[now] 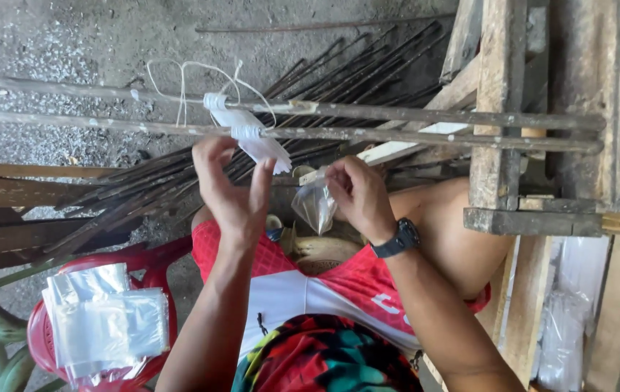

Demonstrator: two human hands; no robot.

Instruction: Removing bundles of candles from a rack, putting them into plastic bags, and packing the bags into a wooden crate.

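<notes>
View: head camera, looking down past the person's lap to the ground.
Support: two long horizontal metal rods (411, 123), one above the other, run from the left edge across to a rough wooden frame (499, 109) at the right; a bundle of dark thin rods (179, 189) lies on the concrete below them.
Left hand (231, 190): raised just under the lower rod, fingers half curled and spread, thumb and forefinger touching the white wrapping (252, 138). It pinches or steadies the lower flap; how firm the hold is, I cannot tell.
White wrapping: bound round both rods near their middle, tail hanging toward the left hand. White string (183, 80) loops loose above it, ends free.
Right hand (357, 192): closed on the neck of a small clear plastic bag (315, 207), pinched between thumb and fingers; the bag hangs below the lower rod, just right of the wrapping. A black watch (399, 238) sits on the wrist.
Supplies: a stack of clear plastic bags (103, 323) rests on a red plastic chair (143, 265) at the lower left corner.
Progress (judgement): one wrapping is on the rods, but its string looks untied; one bag is in hand and not yet attached; the stack suggests much remains.
</notes>
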